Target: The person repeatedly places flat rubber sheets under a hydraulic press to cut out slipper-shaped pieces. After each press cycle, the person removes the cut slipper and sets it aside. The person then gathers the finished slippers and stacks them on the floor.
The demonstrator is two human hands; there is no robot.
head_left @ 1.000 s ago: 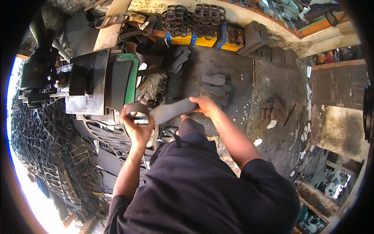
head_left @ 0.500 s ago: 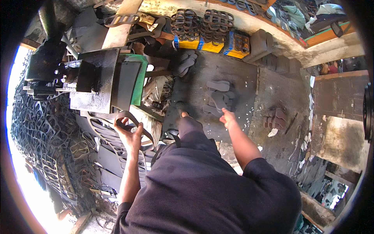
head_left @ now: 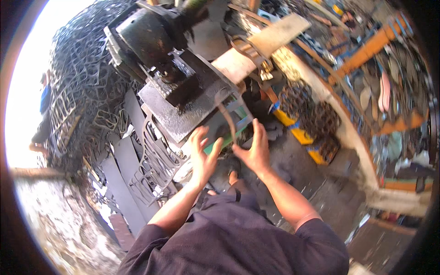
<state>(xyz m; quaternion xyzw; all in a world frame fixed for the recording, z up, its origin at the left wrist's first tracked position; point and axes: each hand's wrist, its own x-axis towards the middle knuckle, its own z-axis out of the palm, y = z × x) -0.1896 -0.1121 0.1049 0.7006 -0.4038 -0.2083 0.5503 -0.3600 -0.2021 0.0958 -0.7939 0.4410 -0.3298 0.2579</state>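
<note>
A sole-shaped cutting die (head_left: 225, 114), a looped brownish strip blurred by motion, is over the front edge of the press table (head_left: 167, 120). My right hand (head_left: 256, 153) is at its near end, thumb against one side and fingertips at the other, seemingly gripping it across its width. My left hand (head_left: 204, 158) is beside it, fingers spread, with nothing in it. Below the die and between my hands, a green sheet (head_left: 215, 147) shows along the table edge. The dark press head (head_left: 153, 39) stands over the far part of the table.
Punched-out sheet scraps (head_left: 153, 160) and flat grey strips (head_left: 121, 176) lie at the left, with a heap of netlike offcuts (head_left: 91, 59) behind. A wooden plank (head_left: 275, 39) sticks out beyond the press. Yellow boxes (head_left: 300, 136) topped with dark dies stand to the right.
I have turned left towards the press. My left hand has let go of the die and opened. My right hand has come from the soles on the floor to the die.
</note>
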